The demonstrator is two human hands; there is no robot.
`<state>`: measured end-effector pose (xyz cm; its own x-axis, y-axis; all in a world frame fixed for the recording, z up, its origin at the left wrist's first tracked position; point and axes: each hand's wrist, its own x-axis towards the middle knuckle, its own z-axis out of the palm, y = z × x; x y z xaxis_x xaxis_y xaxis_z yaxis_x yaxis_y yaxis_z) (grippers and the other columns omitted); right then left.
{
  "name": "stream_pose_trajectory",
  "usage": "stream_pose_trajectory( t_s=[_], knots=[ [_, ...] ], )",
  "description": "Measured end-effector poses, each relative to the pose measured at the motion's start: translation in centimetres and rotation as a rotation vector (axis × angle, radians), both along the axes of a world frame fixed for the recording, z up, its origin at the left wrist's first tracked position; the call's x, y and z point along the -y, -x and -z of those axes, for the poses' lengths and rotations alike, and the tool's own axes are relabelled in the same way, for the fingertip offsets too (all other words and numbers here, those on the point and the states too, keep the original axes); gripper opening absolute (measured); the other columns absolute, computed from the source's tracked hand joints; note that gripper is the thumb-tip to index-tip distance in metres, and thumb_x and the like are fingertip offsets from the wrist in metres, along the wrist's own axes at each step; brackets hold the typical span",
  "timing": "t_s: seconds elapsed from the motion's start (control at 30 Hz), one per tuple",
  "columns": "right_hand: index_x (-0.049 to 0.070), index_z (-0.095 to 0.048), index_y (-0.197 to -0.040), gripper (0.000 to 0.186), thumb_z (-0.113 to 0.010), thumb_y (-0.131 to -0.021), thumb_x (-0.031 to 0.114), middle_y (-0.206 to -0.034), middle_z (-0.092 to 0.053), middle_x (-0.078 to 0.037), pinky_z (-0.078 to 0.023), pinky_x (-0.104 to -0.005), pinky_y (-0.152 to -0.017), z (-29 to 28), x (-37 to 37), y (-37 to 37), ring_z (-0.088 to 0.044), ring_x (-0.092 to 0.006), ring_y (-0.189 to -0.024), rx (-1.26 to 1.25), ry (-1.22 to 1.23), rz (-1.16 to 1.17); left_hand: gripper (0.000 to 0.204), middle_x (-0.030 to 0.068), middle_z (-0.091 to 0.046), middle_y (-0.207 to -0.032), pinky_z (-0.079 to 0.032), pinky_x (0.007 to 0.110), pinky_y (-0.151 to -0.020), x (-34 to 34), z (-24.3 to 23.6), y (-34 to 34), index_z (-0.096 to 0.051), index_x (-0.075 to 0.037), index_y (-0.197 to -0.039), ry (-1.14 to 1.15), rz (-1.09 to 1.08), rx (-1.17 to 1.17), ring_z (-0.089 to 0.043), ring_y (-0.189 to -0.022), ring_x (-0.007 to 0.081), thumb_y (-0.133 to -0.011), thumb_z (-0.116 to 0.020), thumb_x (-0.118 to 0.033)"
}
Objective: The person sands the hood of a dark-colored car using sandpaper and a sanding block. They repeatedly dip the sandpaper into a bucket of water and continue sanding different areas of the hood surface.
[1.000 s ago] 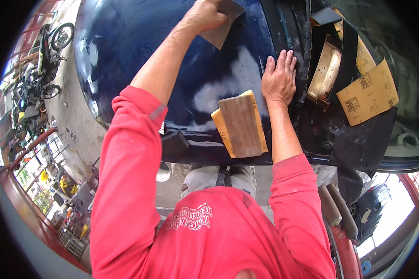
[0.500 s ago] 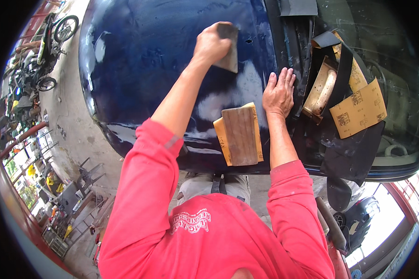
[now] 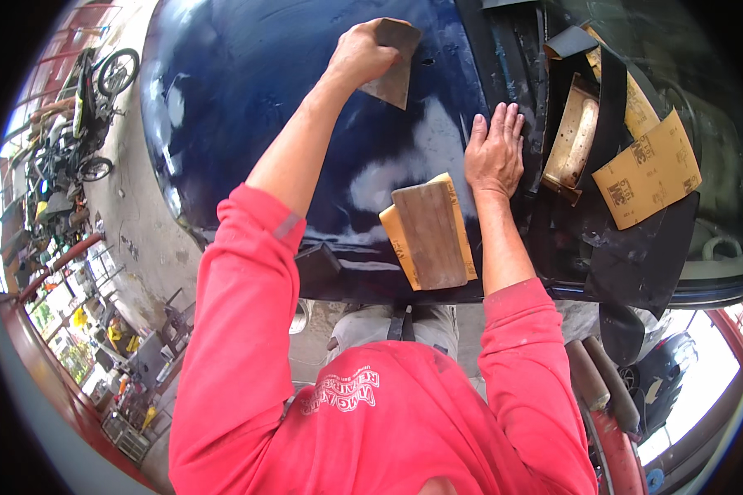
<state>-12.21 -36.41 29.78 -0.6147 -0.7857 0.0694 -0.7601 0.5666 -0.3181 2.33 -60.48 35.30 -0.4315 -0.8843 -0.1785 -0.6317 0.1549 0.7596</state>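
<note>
A dark blue car hood [image 3: 256, 91] with pale sanded patches spreads out before me. My left hand [image 3: 355, 58] is closed on a grey-brown, stiff-looking piece of sandpaper [image 3: 393, 70], which lies against the far part of the hood. Part of that piece is hidden by the fingers. On the hood's edge by the windshield, my right hand [image 3: 494, 157] rests flat, fingers stretched out and holding nothing. Nearer to me, a brown wooden sanding block [image 3: 432, 239] lies on top of yellow-backed sandpaper [image 3: 398, 235].
A worn metal tool with a rounded grip [image 3: 573, 136] lies right of my right hand. Around it are a yellow-backed sandpaper sheet [image 3: 648, 173] and black sheets [image 3: 636, 260] over the windshield [image 3: 710, 107]. A dark flat piece [image 3: 318, 262] sits at the hood's near edge. Motorcycles [image 3: 99, 91] stand far left.
My left hand has shifted slightly left and away from me with the sandpaper, which is now tilted differently. My right hand stays flat on the hood. The whole view has turned a little.
</note>
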Motion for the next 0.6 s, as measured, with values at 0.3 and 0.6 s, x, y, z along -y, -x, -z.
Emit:
stream_pose_trajectory(
  t_s=[0.3, 0.6],
  knots=[
    [0.001, -0.046, -0.161, 0.067, -0.042, -0.114, 0.049, -0.17, -0.041, -0.022, -0.035, -0.0512, -0.128, 0.3, -0.1, 0.0, -0.036, -0.0401, -0.159, -0.022, 0.026, -0.011, 0.048, 0.0184, -0.08, -0.115, -0.061, 0.045, -0.098, 0.4, 0.1, 0.2, -0.077, -0.008, -0.125, 0.138, 0.124, -0.076, -0.076, -0.114, 0.0297, -0.077, -0.078, -0.016],
    [0.0, -0.048, -0.16, 0.069, -0.04, -0.114, 0.05, -0.17, -0.041, -0.023, -0.033, -0.0514, -0.128, 0.3, 0.0, 0.2, -0.036, -0.0405, -0.159, 0.004, 0.01, 0.0, 0.046, 0.0244, -0.078, -0.113, -0.06, 0.047, -0.099, -4.1, 0.6, -1.9, -0.075, -0.003, -0.122, 0.061, -0.088, -0.16, -0.074, -0.111, 0.0427, -0.078, -0.073, -0.017]
  ],
)
